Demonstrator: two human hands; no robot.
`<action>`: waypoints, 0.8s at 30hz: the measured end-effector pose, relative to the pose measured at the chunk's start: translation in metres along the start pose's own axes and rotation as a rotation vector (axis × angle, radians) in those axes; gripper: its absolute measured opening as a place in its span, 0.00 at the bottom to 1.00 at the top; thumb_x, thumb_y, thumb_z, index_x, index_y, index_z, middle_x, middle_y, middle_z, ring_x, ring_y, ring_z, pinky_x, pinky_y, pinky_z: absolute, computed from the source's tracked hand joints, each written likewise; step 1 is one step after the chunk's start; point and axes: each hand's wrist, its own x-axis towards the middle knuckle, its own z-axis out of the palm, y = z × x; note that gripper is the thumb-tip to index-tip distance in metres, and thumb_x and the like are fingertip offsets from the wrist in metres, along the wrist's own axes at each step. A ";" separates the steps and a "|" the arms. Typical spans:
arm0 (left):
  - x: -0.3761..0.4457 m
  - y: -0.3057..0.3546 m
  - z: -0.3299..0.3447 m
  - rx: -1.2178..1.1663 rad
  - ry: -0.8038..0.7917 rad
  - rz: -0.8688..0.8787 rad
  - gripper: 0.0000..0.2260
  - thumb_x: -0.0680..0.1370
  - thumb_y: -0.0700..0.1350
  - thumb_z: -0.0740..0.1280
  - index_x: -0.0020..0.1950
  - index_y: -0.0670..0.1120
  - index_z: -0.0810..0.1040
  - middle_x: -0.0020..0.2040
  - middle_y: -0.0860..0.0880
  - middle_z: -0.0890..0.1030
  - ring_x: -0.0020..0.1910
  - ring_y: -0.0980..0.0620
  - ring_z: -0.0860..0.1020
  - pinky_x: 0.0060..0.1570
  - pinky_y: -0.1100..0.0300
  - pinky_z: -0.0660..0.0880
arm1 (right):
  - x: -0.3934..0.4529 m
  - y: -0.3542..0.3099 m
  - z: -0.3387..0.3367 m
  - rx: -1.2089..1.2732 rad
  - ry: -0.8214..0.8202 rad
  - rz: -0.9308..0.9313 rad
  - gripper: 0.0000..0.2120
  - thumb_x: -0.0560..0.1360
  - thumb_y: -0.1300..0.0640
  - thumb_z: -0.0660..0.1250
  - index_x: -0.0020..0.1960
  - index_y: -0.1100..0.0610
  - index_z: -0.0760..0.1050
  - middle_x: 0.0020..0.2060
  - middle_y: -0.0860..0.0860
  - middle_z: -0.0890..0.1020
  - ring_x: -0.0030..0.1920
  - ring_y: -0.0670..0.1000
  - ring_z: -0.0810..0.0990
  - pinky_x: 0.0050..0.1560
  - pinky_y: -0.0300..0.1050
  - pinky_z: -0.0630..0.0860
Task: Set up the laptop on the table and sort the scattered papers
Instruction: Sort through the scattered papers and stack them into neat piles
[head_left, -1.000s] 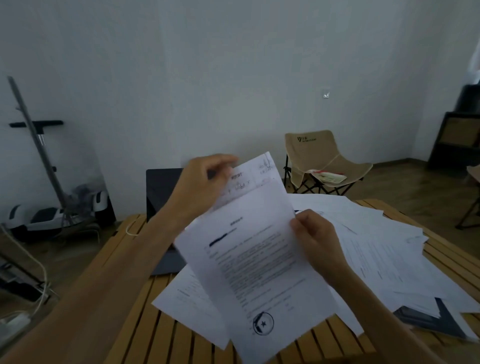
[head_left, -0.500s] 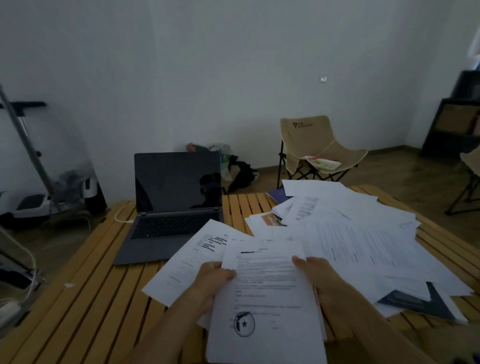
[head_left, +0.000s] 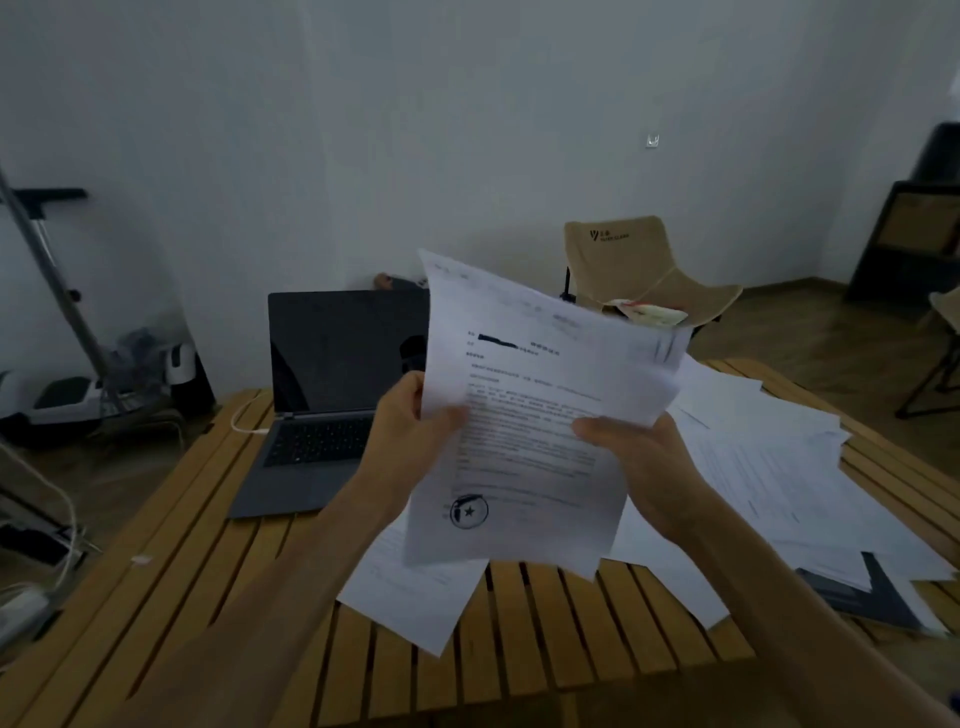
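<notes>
Papers (head_left: 524, 415) are lifted above the bench (head_left: 171, 561), right of the laptop (head_left: 332, 395), long axis running away from the person. Left hand (head_left: 410, 431) pinches their left edge, right hand (head_left: 639, 457) their right; both equally near. Print is blurred; the laptop's right side is hidden behind them.

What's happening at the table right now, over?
Left hand and right hand grip held papers above table. Laptop open, screen dark. Loose sheets still scattered.
</notes>
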 end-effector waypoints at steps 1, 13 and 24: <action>-0.002 -0.002 0.002 -0.032 -0.004 0.029 0.12 0.76 0.38 0.71 0.58 0.46 0.78 0.53 0.50 0.84 0.51 0.50 0.83 0.49 0.53 0.81 | -0.002 0.001 0.003 -0.022 0.027 -0.022 0.16 0.74 0.68 0.69 0.60 0.57 0.80 0.55 0.56 0.84 0.56 0.58 0.83 0.57 0.62 0.80; -0.018 -0.041 0.007 -0.053 0.004 -0.055 0.16 0.76 0.28 0.63 0.55 0.44 0.82 0.45 0.55 0.86 0.46 0.57 0.83 0.44 0.62 0.81 | -0.015 0.032 0.007 -0.053 -0.002 0.088 0.15 0.73 0.61 0.74 0.60 0.58 0.82 0.54 0.52 0.86 0.54 0.54 0.85 0.53 0.54 0.82; 0.008 -0.058 -0.026 0.306 0.049 -0.212 0.05 0.78 0.41 0.68 0.52 0.43 0.76 0.47 0.47 0.79 0.45 0.48 0.79 0.40 0.56 0.77 | -0.017 0.070 0.040 -0.060 0.156 0.276 0.10 0.77 0.63 0.69 0.55 0.52 0.82 0.48 0.48 0.87 0.47 0.49 0.86 0.46 0.45 0.83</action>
